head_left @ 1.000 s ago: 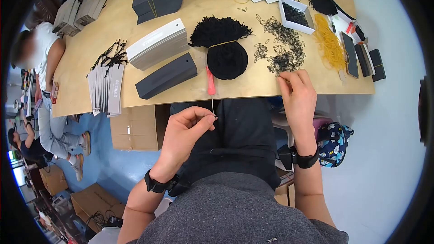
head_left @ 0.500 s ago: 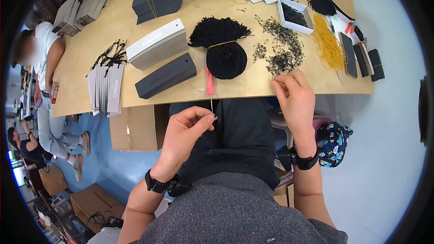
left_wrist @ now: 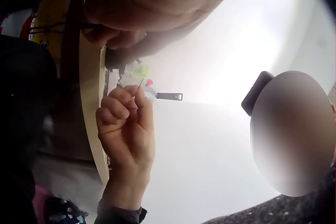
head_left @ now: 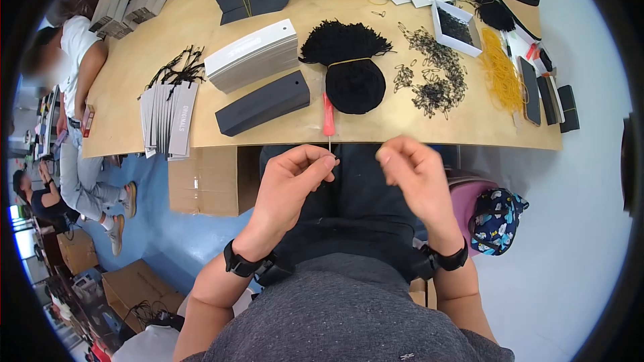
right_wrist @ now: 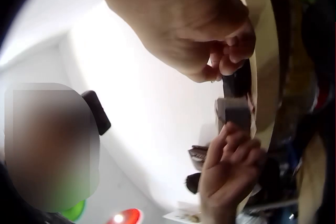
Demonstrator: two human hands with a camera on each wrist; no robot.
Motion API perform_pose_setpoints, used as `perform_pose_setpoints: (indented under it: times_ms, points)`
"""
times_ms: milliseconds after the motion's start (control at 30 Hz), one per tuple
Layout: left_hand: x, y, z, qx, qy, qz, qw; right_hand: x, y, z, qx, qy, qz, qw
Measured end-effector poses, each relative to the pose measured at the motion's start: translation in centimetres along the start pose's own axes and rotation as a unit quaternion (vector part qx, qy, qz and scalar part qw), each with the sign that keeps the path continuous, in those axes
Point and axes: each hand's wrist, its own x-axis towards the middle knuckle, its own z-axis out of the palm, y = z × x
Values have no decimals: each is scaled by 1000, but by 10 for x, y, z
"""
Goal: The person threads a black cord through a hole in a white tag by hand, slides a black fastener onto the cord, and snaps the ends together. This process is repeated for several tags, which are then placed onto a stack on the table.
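At the table's (head_left: 261,139) near edge, center frame, a worker's left hand (head_left: 285,188) pinches a small dark piece (head_left: 337,159) near a red-handled tool (head_left: 328,119); the right hand (head_left: 419,184), fingertips narrowed, grips a thin pin (left_wrist: 140,83). Loose pins (head_left: 439,84) lie right of center, in the upper frame.
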Motion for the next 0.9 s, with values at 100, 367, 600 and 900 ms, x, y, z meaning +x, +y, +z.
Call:
perform_pose_setpoints:
  times_ms: [100, 367, 600, 900]
  points:
    - [1, 0, 1, -6, -11, 1, 1000, -2, -3, 14, 97, -74, 50, 991]
    - [-1, -4, -4, 1, -33, 1, 999, 9, 0, 15, 128, -144, 101, 976]
    - [-1, -3, -4, 3, -40, -1, 999, 10, 5, 17, 99, -157, 106, 977]
    - [-2, -1, -6, 2, -56, -4, 998, 2, -6, 25, -273, 30, -317, 908]
